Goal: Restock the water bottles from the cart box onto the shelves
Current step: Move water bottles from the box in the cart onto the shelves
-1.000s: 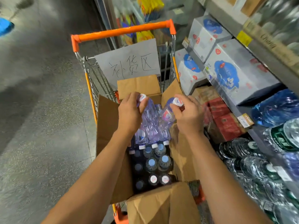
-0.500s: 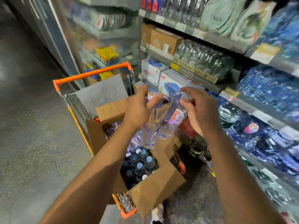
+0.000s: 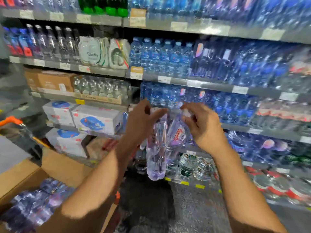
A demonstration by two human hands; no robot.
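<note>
Two clear water bottles hang in front of the shelves, one from each hand. The left hand (image 3: pixel 143 125) pinches the cap end of the left bottle (image 3: pixel 155 148), which hangs nearly upright; the right hand (image 3: pixel 202 126) pinches the neck of the labelled bottle (image 3: pixel 176 137), which tilts so that its base swings toward the left one, the two bodies touching or nearly so. Both hands have fingers curled round the bottle tops, not spread.

Behind and just above the hands runs a shelf (image 3: pixel 210 86) packed with blue-tinted bottles (image 3: pixel 168 96); the frame is blurred, so no open slot can be made out. Below and left of the left forearm sits the cardboard box (image 3: pixel 58 167), with more wrapped bottles (image 3: pixel 38 199) inside it, and the cart's orange handle (image 3: pixel 10 120) shows further left.

The step in hand looks like carrying this pair to its row. To do it well, the person should probably find the row with the matching label first, steady the swinging bases, and set each bottle down upright with the label facing out. Holding by the caps alone risks a slip, so a fuller grip on the body before placing seems wise.
</note>
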